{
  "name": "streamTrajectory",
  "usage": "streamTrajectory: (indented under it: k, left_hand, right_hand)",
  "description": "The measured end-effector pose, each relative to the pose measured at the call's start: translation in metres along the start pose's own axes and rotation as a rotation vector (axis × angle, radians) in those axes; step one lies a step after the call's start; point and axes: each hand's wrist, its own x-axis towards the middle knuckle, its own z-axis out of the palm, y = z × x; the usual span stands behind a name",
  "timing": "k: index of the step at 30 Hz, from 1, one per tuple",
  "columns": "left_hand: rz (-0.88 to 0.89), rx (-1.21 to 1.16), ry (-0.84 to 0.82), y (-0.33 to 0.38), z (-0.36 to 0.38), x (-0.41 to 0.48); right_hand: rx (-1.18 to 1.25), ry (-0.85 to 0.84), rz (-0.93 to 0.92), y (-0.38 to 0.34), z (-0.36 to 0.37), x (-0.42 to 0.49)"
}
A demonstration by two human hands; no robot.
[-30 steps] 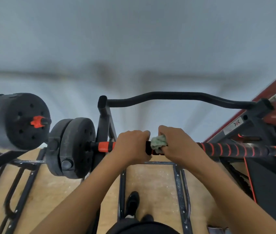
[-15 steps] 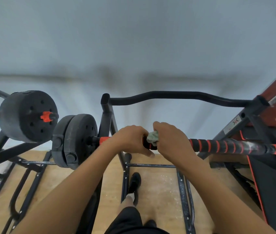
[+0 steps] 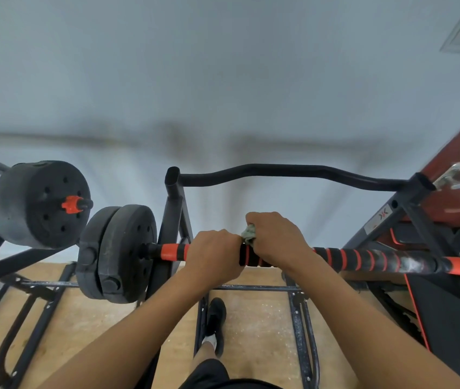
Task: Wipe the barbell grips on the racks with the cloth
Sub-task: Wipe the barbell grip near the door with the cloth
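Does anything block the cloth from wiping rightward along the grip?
Nothing visible. The right hand presses the cloth on the grip, which runs bare to its right. The left hand grips only on the other side.

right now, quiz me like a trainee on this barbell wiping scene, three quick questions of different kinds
1. True or false: the left hand grips the black-and-orange striped foam barbell grip with no cloth showing under it.
2. Where is the crumpled grey-green cloth? A) held by the right hand against the bar; B) hung on the curved black bar behind; C) on the wooden floor.
3. Fill in: the round black weight plates sit to the person's ____ of the left hand.

Key: 1 true; 2 A; 3 left.
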Motion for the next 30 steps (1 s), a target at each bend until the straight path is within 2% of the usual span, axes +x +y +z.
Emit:
streamTrajectory:
  k: [2, 5, 7, 9, 13, 17, 21, 25, 30]
  left_hand:
    - [0.007, -0.126, -0.075, -0.005, -0.006, 0.001]
    - [0.033, -0.361, -0.329, -0.015, -0.021, 0.01]
    - [0.029, -0.368, -0.424, -0.014, -0.024, 0.013]
    - [0.011, -0.28, -0.353, -0.008, -0.019, 0.009]
    - [-0.025, -0.07, -0.096, 0.001, -0.007, -0.004]
    - [-0.027, -0.008, 0.037, 0.006, 0.007, -0.011]
    - [-0.001, -0.084, 0.049, 0.004, 0.01, -0.017]
    - [0.033, -0.144, 0.019, 0.003, 0.005, -0.018]
    - [0.012, -0.083, 0.009, 0.003, -0.001, -0.016]
  right_hand:
    - [0.055, -0.018, -0.002, 0.003, -0.002, -0.005]
    - [0.071, -0.022, -0.022, 0.008, -0.007, -0.023]
    - [0.046, -0.029, -0.048, 0.012, -0.012, -0.035]
    - [0.034, -0.018, -0.066, 0.011, -0.013, -0.043]
    - [0.001, 0.06, -0.069, 0.006, -0.001, -0.039]
    - [0.027, 0.039, -0.047, 0.004, 0.007, -0.018]
    - [0.173, -0.081, -0.02, 0.016, 0.001, 0.001]
    - [0.137, 0.015, 0.055, 0.035, -0.014, 0.004]
    - [0.183, -0.151, 0.011, 0.028, -0.003, -0.016]
